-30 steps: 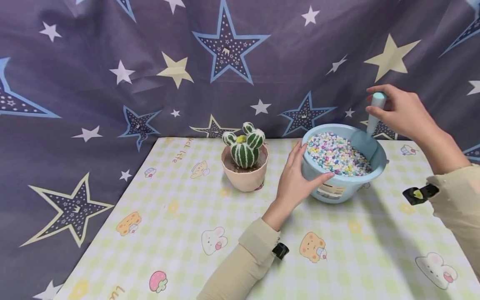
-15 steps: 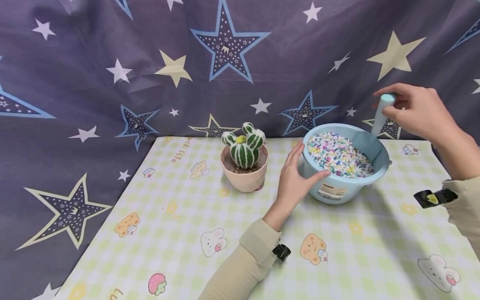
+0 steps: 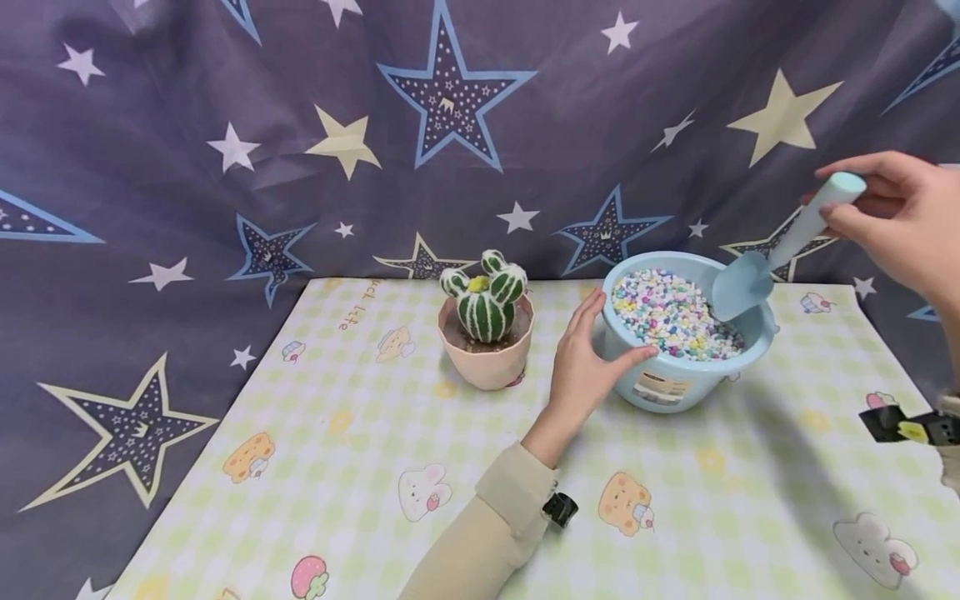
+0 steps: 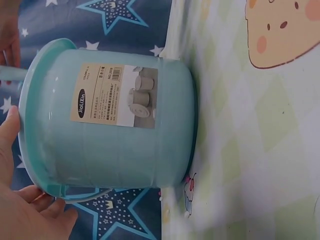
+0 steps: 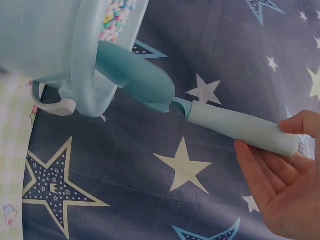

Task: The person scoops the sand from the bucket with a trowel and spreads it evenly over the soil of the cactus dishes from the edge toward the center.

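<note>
A light blue bucket [image 3: 678, 379] filled with small multicoloured pebbles [image 3: 667, 312] stands upright at the back right of the table. My left hand [image 3: 581, 367] holds its left side, thumb along the front rim and fingers at the far side. In the left wrist view the fingertips curl by the bucket's handle hinge. My right hand [image 3: 900, 208] grips the end of a blue hand trowel [image 3: 806, 229] between thumb and fingers. The trowel is tilted, its blade [image 3: 742, 286] over the bucket's right rim with the tip inside. Whether the blade carries pebbles is hidden.
A potted cactus [image 3: 487, 317] in a pink pot [image 3: 487, 367] stands left of the bucket. Green checked cloth [image 3: 337, 500] covers the table. Right behind its back edge hangs a dark curtain [image 3: 300, 67] printed with stars.
My right hand has moved right, drawing the trowel up out of the pebbles, so its blade now shows above the rim and leans more. The left hand stays on the bucket.
</note>
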A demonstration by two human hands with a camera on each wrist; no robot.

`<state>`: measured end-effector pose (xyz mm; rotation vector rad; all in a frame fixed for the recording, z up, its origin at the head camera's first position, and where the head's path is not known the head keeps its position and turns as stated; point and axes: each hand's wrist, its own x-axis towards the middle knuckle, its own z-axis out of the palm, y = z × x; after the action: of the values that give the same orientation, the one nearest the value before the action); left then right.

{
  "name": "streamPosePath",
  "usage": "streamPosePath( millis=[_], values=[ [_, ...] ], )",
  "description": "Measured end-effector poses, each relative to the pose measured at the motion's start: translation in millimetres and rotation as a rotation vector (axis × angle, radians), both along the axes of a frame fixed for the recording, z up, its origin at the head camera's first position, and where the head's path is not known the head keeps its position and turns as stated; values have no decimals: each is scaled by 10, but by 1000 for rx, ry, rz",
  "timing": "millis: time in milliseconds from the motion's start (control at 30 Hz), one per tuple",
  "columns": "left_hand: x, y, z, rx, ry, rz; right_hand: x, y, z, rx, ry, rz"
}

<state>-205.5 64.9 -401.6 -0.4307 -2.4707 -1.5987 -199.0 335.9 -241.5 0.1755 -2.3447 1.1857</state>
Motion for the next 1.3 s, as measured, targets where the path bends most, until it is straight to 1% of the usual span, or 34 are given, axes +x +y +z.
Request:
streamPosePath(
  millis=[67, 200, 367, 400, 467, 567, 633, 767, 933, 1200, 1300],
  values=[
    [10, -10, -16, -8, -5, 6, 43, 30, -44, -99, 15, 31],
    [21, -14, -36, -19, -5, 12, 146, 109, -143, -254, 32, 62],
    [33, -24, -34, -45, 13, 23, 274, 209, -320, -367, 52, 52],
    [36, -28, -31, -52, 15, 24, 295, 229, -360, -406, 63, 70],
    [38, -35, -24, -65, 19, 25, 326, 267, -433, -500, 76, 139],
    [40, -41, -10, -86, 26, 28, 345, 327, -538, -667, 86, 272],
    [37, -43, -1, -98, 31, 29, 351, 368, -598, -765, 83, 340],
    [25, -46, 17, -109, 31, 31, 367, 421, -686, -867, 79, 372],
    [3, -47, 25, -117, 35, 37, 393, 428, -776, -941, 93, 359],
    [-21, -59, 42, -120, 56, 43, 386, 355, -899, -955, 150, 244],
    [-28, -63, 52, -126, 54, 45, 380, 322, -919, -965, 151, 215]
  ],
)
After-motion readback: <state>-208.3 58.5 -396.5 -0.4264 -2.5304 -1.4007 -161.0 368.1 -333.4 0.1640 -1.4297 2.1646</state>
